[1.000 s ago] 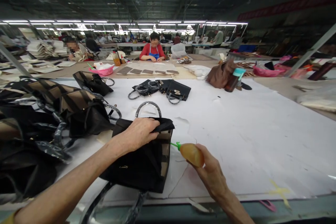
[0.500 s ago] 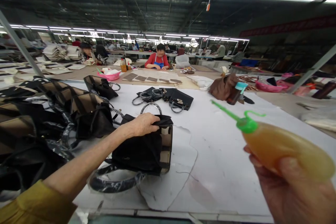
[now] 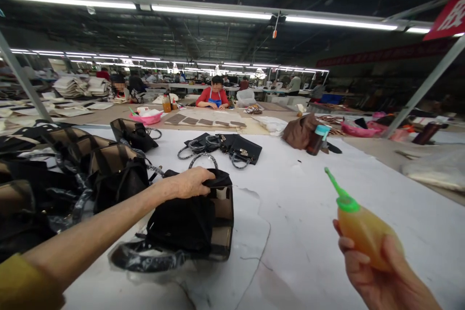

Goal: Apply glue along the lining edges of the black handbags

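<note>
My left hand [image 3: 191, 182] is closed on the top flap of a black handbag [image 3: 192, 223] that lies on the white table [image 3: 327, 203], its plastic-wrapped handles [image 3: 145, 257] toward me. My right hand [image 3: 378, 276] is wrapped round an amber squeeze bottle [image 3: 365, 230] with a green nozzle pointing up and left. It is held in the air to the right of the bag, well apart from it.
A heap of black and tan handbags [image 3: 72, 164] fills the left side. More black bags [image 3: 232, 145] lie mid-table, with a brown bag [image 3: 300, 131] and a teal-capped bottle [image 3: 317, 138] farther right. A person in red [image 3: 214, 97] sits at the far table.
My right hand lifted the bottle away from the bag's edge, up toward the camera, then lowered it a little to the right. My left hand stayed on the flap.
</note>
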Motion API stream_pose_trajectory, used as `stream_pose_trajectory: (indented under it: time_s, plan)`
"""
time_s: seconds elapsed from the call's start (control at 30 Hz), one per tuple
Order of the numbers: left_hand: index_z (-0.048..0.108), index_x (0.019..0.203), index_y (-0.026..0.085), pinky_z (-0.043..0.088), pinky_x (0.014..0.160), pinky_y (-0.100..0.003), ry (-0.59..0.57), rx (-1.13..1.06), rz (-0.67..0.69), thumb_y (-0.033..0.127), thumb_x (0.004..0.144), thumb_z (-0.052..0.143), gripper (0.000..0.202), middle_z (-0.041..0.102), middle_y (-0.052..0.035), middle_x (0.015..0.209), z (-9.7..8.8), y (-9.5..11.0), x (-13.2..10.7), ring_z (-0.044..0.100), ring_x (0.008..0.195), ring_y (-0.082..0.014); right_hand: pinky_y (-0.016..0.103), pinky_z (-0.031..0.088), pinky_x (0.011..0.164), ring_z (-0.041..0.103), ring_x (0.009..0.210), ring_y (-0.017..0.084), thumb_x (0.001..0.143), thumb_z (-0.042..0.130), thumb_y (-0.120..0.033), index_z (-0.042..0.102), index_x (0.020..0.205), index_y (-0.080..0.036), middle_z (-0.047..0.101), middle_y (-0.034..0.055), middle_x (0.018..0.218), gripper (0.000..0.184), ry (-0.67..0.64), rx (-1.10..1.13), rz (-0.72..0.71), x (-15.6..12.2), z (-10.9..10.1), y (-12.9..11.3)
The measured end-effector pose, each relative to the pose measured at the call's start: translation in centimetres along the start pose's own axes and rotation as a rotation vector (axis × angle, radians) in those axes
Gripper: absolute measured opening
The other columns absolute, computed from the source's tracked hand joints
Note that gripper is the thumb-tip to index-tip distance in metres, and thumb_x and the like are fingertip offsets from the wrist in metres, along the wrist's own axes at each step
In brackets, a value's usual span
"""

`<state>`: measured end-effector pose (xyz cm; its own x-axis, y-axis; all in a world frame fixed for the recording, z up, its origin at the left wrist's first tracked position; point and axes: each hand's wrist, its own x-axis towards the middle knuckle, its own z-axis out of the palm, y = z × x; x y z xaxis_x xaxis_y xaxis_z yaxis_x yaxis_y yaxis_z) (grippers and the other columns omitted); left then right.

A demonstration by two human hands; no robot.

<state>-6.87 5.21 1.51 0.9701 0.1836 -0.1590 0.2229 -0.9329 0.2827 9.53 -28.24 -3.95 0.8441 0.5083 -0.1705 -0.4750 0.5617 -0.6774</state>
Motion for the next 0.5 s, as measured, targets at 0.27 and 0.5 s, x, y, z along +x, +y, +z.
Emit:
stream_pose_trajectory:
  time_s: [0.27, 0.5]
  plan:
    - [0.058, 0.092, 0.016, 0.039, 0.063, -0.028, 0.006, 0.564, 0.353, 0.011, 0.073, 0.057, 0.019, 0.062, -0.0074, 0.087, -1.3, 2.7, 2.4, 0.058, 0.076, -0.0204, 0.018, 0.053, 0.048, 0.059, 0.068, 0.018, 0.057, 0.085, -0.014, 0.050, 0.127, -0.023, 0.062, 0.0156, 0.106, 0.079, 0.095, 0.017, 0.000, -1.1, -4.3, -1.6]
    - [0.060, 0.084, 0.016, 0.037, 0.069, -0.034, -0.007, 0.795, 0.758, 0.001, 0.079, 0.046, 0.021, 0.063, -0.0093, 0.082, 2.0, 5.8, 3.4, 0.055, 0.081, -0.0211, 0.022, 0.053, 0.044, 0.059, 0.067, 0.021, 0.049, 0.085, -0.013, 0.049, 0.128, -0.025, 0.061, 0.0163, 0.109, 0.087, 0.170, -0.016, 0.027, -1.6, -6.6, -2.4]
